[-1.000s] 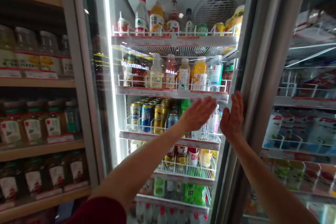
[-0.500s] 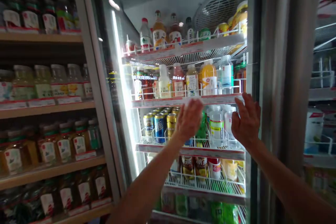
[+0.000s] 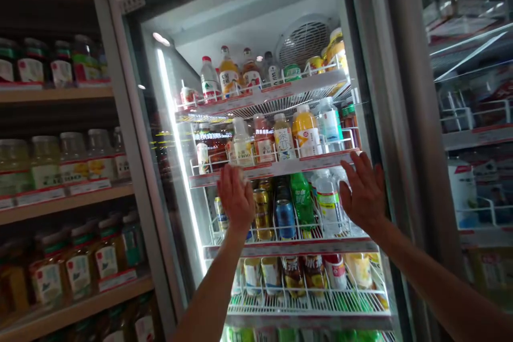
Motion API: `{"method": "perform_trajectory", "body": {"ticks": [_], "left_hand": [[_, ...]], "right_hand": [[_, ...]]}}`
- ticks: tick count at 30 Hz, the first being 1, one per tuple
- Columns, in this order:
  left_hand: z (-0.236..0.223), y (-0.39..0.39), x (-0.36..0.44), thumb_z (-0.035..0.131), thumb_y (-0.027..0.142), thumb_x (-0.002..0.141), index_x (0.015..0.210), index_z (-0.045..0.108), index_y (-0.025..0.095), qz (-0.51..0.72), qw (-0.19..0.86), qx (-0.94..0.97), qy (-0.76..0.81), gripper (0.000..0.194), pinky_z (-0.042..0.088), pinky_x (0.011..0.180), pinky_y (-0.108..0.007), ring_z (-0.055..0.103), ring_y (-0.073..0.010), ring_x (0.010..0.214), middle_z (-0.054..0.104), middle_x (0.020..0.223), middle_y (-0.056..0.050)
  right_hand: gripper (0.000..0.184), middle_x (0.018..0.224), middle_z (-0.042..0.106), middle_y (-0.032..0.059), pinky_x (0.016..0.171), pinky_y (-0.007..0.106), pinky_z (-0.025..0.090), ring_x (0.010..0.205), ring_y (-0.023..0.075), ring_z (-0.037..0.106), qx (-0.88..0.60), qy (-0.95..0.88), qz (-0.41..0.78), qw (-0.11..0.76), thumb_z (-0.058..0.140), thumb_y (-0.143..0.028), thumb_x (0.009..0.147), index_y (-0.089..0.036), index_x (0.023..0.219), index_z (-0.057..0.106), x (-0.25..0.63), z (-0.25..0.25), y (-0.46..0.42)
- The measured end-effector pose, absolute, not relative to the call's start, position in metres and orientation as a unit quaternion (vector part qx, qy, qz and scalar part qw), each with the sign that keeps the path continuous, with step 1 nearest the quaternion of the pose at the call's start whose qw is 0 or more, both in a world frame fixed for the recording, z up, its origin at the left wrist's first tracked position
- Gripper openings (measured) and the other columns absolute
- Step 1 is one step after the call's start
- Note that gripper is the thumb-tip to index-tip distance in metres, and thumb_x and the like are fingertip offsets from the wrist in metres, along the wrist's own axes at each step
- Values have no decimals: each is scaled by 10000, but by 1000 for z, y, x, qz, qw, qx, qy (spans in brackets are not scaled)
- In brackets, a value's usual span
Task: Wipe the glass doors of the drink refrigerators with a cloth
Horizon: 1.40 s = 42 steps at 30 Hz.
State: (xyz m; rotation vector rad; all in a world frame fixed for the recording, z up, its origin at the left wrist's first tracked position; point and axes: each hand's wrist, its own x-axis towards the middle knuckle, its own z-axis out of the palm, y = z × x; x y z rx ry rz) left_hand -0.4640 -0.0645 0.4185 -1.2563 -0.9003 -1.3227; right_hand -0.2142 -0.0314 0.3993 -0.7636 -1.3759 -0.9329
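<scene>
A lit drinks fridge fills the middle, with a glass door (image 3: 168,133) in front of its shelves. My left hand (image 3: 236,197) lies flat and open against the glass, in front of the cans (image 3: 262,208) on the third shelf. My right hand (image 3: 364,192) is also open, fingers spread, pressed on the glass near the door's right frame (image 3: 360,96), level with a white bottle (image 3: 328,200). Neither hand holds anything. Bottles of juice and tea (image 3: 304,131) stand on the shelf above my hands.
Wooden shelves (image 3: 68,203) with rows of bottled drinks run along the left. A second fridge door (image 3: 473,133) with wire racks stands on the right. Lower fridge shelves hold more cans and green bottles.
The glass door has swung from open to nearly flush with the fridge front. Both hands stayed flat on it; my left hand shifted left, and the view turned left.
</scene>
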Motion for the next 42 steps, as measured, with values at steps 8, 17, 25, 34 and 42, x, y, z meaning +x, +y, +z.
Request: {"method": "perform_trajectory", "body": {"ticks": [8, 17, 25, 34, 42], "left_hand": [[391, -69, -478, 435, 235, 865, 1389, 277, 158, -414, 572, -639, -303, 552, 184, 1131, -390, 217, -188, 1364, 422, 1386, -89], [377, -72, -532, 466, 205, 847, 1406, 231, 181, -488, 533, -591, -359, 608, 278, 1090, -410, 213, -217, 1366, 335, 1434, -125], [383, -82, -616, 383, 287, 891, 1392, 240, 102, -641, 473, -404, -450, 553, 255, 1053, -549, 209, -295, 1361, 240, 1443, -240], [347, -79, -587, 451, 257, 860, 1372, 310, 217, -450, 509, -625, -384, 532, 293, 1084, -415, 280, -223, 1340, 348, 1430, -109], [311, -80, -552, 442, 293, 868, 1401, 248, 202, -463, 500, -631, -372, 574, 270, 1099, -375, 251, -202, 1352, 318, 1446, -108]], "right_hand": [[573, 1464, 302, 98, 1086, 487, 194, 1348, 239, 273, -314, -604, -413, 605, 442, -234, 850, -235, 1397, 272, -237, 391, -35], [533, 1457, 320, 84, 1085, 519, 158, 1352, 258, 258, -324, -604, -407, 603, 459, -255, 845, -250, 1365, 340, -253, 383, -37], [485, 1434, 358, 111, 1082, 505, 188, 1341, 253, 286, -315, -613, -416, 593, 469, -229, 834, -206, 1315, 406, -254, 377, -37], [465, 1424, 376, 101, 1091, 485, 196, 1316, 254, 338, -316, -606, -423, 595, 457, -209, 831, -212, 1295, 440, -253, 374, -35], [459, 1412, 398, 93, 1080, 492, 216, 1303, 264, 358, -319, -600, -425, 597, 473, -204, 825, -214, 1283, 449, -254, 375, -37]]}}
